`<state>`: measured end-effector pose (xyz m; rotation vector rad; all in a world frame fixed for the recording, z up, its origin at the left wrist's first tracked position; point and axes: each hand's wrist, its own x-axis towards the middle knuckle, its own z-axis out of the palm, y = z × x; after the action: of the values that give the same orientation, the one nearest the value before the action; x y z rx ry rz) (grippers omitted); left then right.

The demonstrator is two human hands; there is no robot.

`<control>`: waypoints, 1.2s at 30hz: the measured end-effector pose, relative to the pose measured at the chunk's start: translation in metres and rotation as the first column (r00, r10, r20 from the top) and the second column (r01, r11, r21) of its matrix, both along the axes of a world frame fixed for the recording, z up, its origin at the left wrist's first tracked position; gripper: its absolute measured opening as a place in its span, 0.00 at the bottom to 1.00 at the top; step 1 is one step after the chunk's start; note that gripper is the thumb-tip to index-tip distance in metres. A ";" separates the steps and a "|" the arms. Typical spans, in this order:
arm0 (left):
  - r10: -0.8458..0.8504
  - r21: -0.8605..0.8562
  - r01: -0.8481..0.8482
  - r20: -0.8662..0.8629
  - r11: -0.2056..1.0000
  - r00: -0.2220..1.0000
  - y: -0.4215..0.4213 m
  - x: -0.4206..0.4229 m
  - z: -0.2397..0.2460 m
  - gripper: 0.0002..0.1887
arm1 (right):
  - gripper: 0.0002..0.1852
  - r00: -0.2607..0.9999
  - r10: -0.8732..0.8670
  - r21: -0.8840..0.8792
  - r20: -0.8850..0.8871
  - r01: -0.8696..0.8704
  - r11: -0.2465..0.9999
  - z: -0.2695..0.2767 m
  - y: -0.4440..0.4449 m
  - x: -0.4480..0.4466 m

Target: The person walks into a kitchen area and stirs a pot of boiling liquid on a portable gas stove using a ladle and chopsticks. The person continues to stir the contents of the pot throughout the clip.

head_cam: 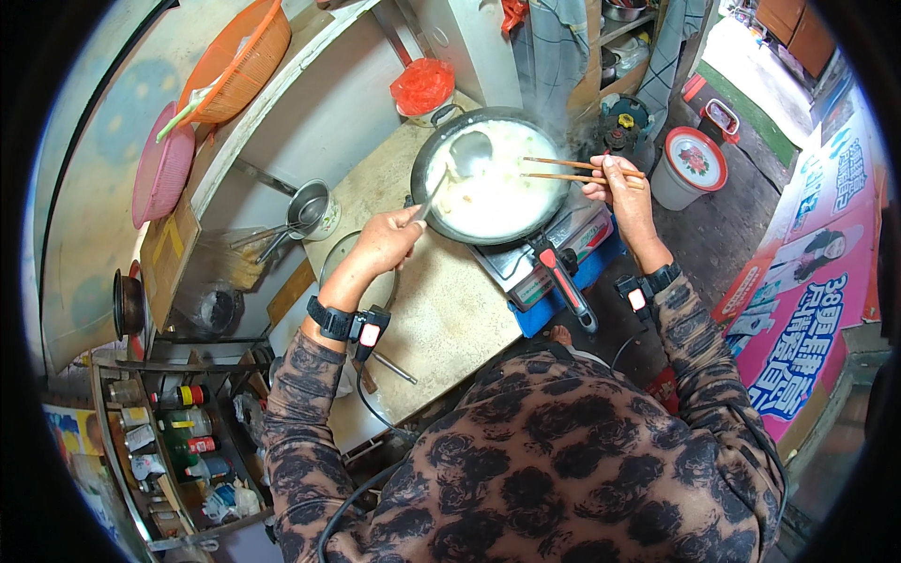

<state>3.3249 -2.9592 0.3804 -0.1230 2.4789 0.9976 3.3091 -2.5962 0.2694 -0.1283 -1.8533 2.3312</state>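
Note:
A black wok [486, 236] full of steaming white liquid [510, 204] with pale pieces stands on a tabletop stove [524, 274], its black-and-red handle towards me. At the wok's left, my left hand [387, 239] is closed round the handle of a metal ladle [470, 151], whose bowl rests in the liquid. Over the wok's right rim, my right hand [623, 190] holds a pair of wooden chopsticks [581, 171], their tips above or at the liquid; which of the two I cannot tell.
Left of the wok lie a glass lid [383, 285] and a small saucepan [310, 200]. Behind it sits a pot covered by a red plastic bag [424, 84]. A rack of bottles [120, 450] is at lower left. A gas cylinder [623, 130] and a lidded bucket [679, 186] stand right.

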 end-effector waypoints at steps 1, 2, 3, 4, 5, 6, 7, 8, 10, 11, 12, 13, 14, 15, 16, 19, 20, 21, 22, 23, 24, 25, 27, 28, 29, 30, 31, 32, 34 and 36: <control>-0.001 -0.091 -0.005 -0.065 0.996 0.998 -0.001 -0.003 -0.001 0.23 | 0.20 1.000 0.003 0.001 0.001 -0.003 1.000 -0.001 0.000 -0.001; 0.011 -0.179 -0.028 -0.096 0.983 0.995 -0.003 -0.006 -0.002 0.23 | 0.20 1.000 0.003 0.003 0.005 -0.003 1.000 -0.002 -0.001 -0.001; -0.010 -0.230 -0.021 -0.135 0.973 0.991 -0.005 -0.009 -0.005 0.22 | 0.20 1.000 0.011 0.001 0.004 -0.011 1.000 -0.003 -0.001 -0.001; -0.034 -0.281 -0.016 -0.172 0.959 0.985 -0.007 -0.012 -0.007 0.22 | 0.20 1.000 0.015 -0.001 0.006 -0.015 1.000 -0.003 -0.002 -0.001; -0.060 -0.332 -0.013 -0.208 0.943 0.976 -0.010 -0.014 -0.011 0.22 | 0.21 1.000 0.018 -0.003 0.005 -0.018 1.000 -0.004 -0.003 -0.001; -0.085 -0.330 -0.007 -0.266 0.944 0.960 -0.012 -0.015 -0.015 0.23 | 0.21 1.000 0.025 -0.006 0.008 -0.025 1.000 -0.005 -0.004 -0.001; -0.102 -0.348 -0.005 -0.289 0.937 0.952 -0.013 -0.016 -0.020 0.22 | 0.21 1.000 0.030 -0.009 0.008 -0.030 1.000 -0.005 -0.005 -0.001; -0.120 -0.367 -0.003 -0.312 0.930 0.943 -0.013 -0.017 -0.025 0.21 | 0.21 0.999 0.034 -0.012 0.008 -0.034 0.999 -0.006 -0.005 -0.001; -0.082 -0.334 0.000 -0.230 0.943 0.970 -0.014 -0.020 -0.029 0.18 | 0.21 0.999 0.034 -0.021 0.015 -0.034 0.999 -0.007 -0.004 0.000; -0.030 -0.282 -0.005 -0.120 0.959 0.992 -0.014 -0.022 -0.029 0.16 | 0.21 0.999 0.038 -0.028 0.011 -0.038 0.999 -0.007 -0.004 0.000; 0.018 -0.232 -0.018 -0.004 0.973 1.000 -0.014 -0.023 -0.030 0.15 | 0.21 0.999 0.032 -0.029 0.017 -0.032 0.999 -0.008 -0.003 0.000; 0.046 -0.155 -0.034 0.075 0.987 0.996 -0.015 -0.024 -0.030 0.13 | 0.20 0.999 0.031 -0.032 0.015 -0.031 0.999 -0.008 -0.002 0.000; 0.068 -0.078 -0.057 0.155 0.995 0.986 -0.016 -0.025 -0.028 0.12 | 0.20 1.000 0.026 -0.035 0.014 -0.025 0.999 -0.009 -0.001 0.000; 0.083 -0.003 -0.085 0.235 0.996 0.968 -0.017 -0.026 -0.027 0.13 | 0.20 1.000 0.019 -0.038 0.010 -0.019 0.999 -0.010 -0.001 0.000; 0.087 0.058 -0.106 0.269 0.993 0.959 -0.019 -0.026 -0.026 0.13 | 0.19 1.000 0.007 -0.041 0.009 -0.007 0.999 -0.011 0.000 0.000; 0.086 0.228 -0.187 0.389 0.956 0.917 -0.027 -0.022 -0.023 0.13 | 0.19 1.000 -0.011 -0.048 -0.001 0.011 0.999 -0.013 0.003 0.000; 0.083 0.276 -0.223 0.440 0.935 0.894 -0.030 -0.020 -0.022 0.13 | 0.19 1.000 -0.017 -0.050 0.004 0.017 0.999 -0.014 0.004 0.000; 0.077 0.321 -0.261 0.489 0.910 0.869 -0.032 -0.019 -0.021 0.12 | 0.19 1.000 -0.017 -0.043 -0.004 0.017 0.999 -0.014 0.004 0.000; 0.052 0.361 -0.281 0.530 0.889 0.847 -0.033 -0.016 -0.021 0.12 | 0.19 1.000 -0.022 -0.035 -0.003 0.022 0.999 -0.013 0.005 0.000; 0.025 0.399 -0.302 0.568 0.866 0.823 -0.033 -0.014 -0.020 0.11 | 0.20 1.000 -0.027 -0.026 -0.002 0.026 0.999 -0.013 0.006 0.000; -0.004 0.432 -0.323 0.604 0.842 0.797 -0.034 -0.012 -0.019 0.12 | 0.20 0.999 -0.038 -0.025 0.004 0.038 0.999 -0.012 0.006 0.000; -0.030 0.463 -0.340 0.626 0.818 0.780 -0.033 -0.010 -0.019 0.12 | 0.20 0.999 -0.038 -0.025 0.001 0.038 0.999 -0.011 0.007 0.000; -0.083 0.515 -0.374 0.664 0.771 0.743 -0.033 -0.006 -0.016 0.16 | 0.20 0.999 -0.046 -0.025 -0.006 0.046 0.999 -0.010 0.006 0.001; -0.097 0.527 -0.373 0.664 0.764 0.741 -0.032 -0.005 -0.015 0.17 | 0.20 0.999 -0.049 -0.026 -0.004 0.048 0.998 -0.009 0.006 0.001; -0.111 0.540 -0.371 0.664 0.755 0.739 -0.030 -0.004 -0.015 0.18 | 0.20 0.999 -0.051 -0.026 -0.001 0.051 0.998 -0.009 0.005 0.002; -0.119 0.549 -0.376 0.666 0.747 0.737 -0.030 -0.002 -0.013 0.20 | 0.20 0.999 -0.052 -0.027 0.001 0.052 0.998 -0.008 0.005 0.002; -0.128 0.561 -0.381 0.667 0.735 0.734 -0.030 -0.001 -0.011 0.20 | 0.20 0.999 -0.051 -0.024 -0.009 0.051 0.998 -0.007 0.005 0.003; -0.132 0.570 -0.392 0.669 0.722 0.731 -0.030 0.000 -0.009 0.19 | 0.20 0.999 -0.048 -0.021 -0.020 0.048 0.999 -0.006 0.005 0.004; -0.134 0.584 -0.384 0.654 0.715 0.745 -0.031 0.001 -0.005 0.19 | 0.20 0.998 -0.044 -0.021 -0.037 0.043 0.999 -0.004 0.004 0.005; -0.129 0.591 -0.351 0.618 0.726 0.775 -0.032 0.002 0.000 0.19 | 0.20 0.998 -0.040 -0.028 -0.050 0.038 0.999 -0.001 0.003 0.007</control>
<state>3.3265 -2.9907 0.3802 -0.3194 1.3893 1.5634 3.3163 -2.5932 0.2685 -0.1064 -1.7806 2.3115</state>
